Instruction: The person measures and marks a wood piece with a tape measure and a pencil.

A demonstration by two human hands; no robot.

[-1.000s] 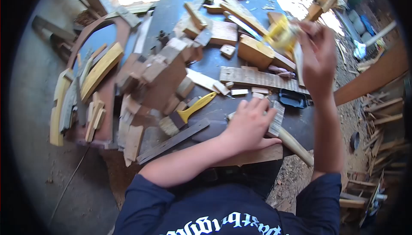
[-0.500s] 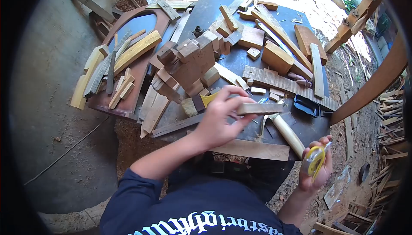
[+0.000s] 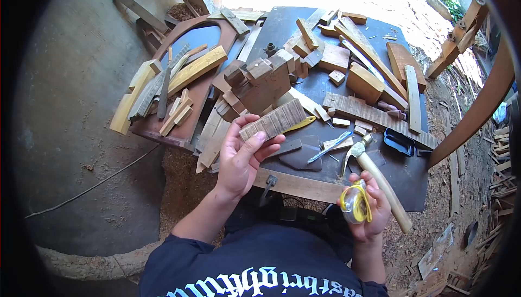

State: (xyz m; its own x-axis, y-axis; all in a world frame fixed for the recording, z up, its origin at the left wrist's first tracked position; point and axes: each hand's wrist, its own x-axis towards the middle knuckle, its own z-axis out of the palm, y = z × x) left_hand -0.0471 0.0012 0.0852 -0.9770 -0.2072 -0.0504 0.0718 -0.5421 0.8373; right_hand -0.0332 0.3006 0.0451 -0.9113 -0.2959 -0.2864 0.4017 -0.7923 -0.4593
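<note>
My left hand (image 3: 244, 158) grips a short wood block (image 3: 274, 120) with dark striped grain, the thumb on its near face. The block is tilted up to the right, above the dark worktable. A yellow and silver tape measure (image 3: 355, 204) is in my right hand (image 3: 374, 207), the fingers wrapped round it. Just beyond that hand lies a claw hammer (image 3: 382, 180) with a pale wooden handle. Between the hands on the table are a blue pen-like tool (image 3: 329, 147) and a small pale wood piece (image 3: 337, 144). A yellow handle (image 3: 302, 124) shows behind the block.
Stacked wood blocks (image 3: 263, 82) stand at the table's middle. A long striped board (image 3: 374, 115) and a black tray (image 3: 399, 141) lie to the right. Wood strips (image 3: 198, 69) rest on a brown frame (image 3: 154, 131) at the left. A curved wooden piece (image 3: 477, 109) rises at the right.
My left hand has moved left and turned, so the block's broad striped face shows. My right hand has come inward to the left with the tape measure. The view has shifted slightly.
</note>
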